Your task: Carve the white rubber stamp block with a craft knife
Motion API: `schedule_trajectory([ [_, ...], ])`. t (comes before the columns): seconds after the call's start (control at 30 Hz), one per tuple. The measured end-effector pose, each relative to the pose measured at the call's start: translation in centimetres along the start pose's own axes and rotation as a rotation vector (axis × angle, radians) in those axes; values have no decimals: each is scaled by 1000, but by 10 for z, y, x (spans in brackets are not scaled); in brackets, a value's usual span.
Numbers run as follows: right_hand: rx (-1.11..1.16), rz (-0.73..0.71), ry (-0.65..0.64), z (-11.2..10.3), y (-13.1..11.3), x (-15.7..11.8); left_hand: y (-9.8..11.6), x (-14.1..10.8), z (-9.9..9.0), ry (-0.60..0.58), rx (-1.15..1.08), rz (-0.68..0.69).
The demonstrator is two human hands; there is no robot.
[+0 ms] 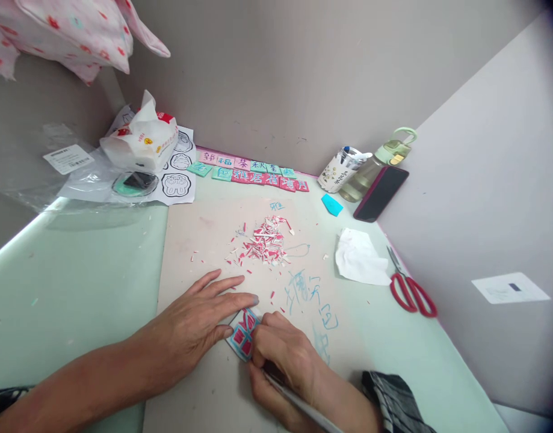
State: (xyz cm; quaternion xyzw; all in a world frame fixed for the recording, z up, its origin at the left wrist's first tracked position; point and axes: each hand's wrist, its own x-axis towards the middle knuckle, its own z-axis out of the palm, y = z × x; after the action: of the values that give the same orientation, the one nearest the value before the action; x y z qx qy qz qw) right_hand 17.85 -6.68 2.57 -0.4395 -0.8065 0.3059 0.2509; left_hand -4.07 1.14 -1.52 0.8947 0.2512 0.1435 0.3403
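Left hand (pixel 199 328): flat, fingers spread, grasping nothing, fingertips pinning near-left edge of the small red/blue tile (pixel 243 338) to the mat (pixel 186 240); tile sits near centre, betw. both hands, touching each; right hand (pixel 285 355): curled shut round a thin carving tool (pixel 303 404), tip hidden at tile's right edge; step, prob.: cutting the character out; next cut needs firm hold-down, short controlled strokes; scrap pile (pixel 265 240) lies beyond; scissors (pixel 411 291) far right.
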Motion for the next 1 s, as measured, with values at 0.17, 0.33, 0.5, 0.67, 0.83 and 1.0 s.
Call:
schedule_trajectory([
  [0.17, 18, -9, -22, -2, 2, -1, -1, -1, 1, 9, -8, 6],
  [0.33, 32, -15, -35, -2, 3, 0, -2, -2, 3, 32, -5, 3],
  [0.5, 54, -11, -39, -5, 2, -1, -2, -1, 2, 6, -3, -4],
  [0.67, 61, -9, -53, -9, 1, -3, -1, -1, 1, 5, -2, 0],
  [0.83, 44, -24, -56, -11, 1, -2, -3, -3, 3, -6, 20, 7],
  [1.0, 64, -41, -51, -11, 1, -2, -4, -4, 3, 1, 53, 12],
])
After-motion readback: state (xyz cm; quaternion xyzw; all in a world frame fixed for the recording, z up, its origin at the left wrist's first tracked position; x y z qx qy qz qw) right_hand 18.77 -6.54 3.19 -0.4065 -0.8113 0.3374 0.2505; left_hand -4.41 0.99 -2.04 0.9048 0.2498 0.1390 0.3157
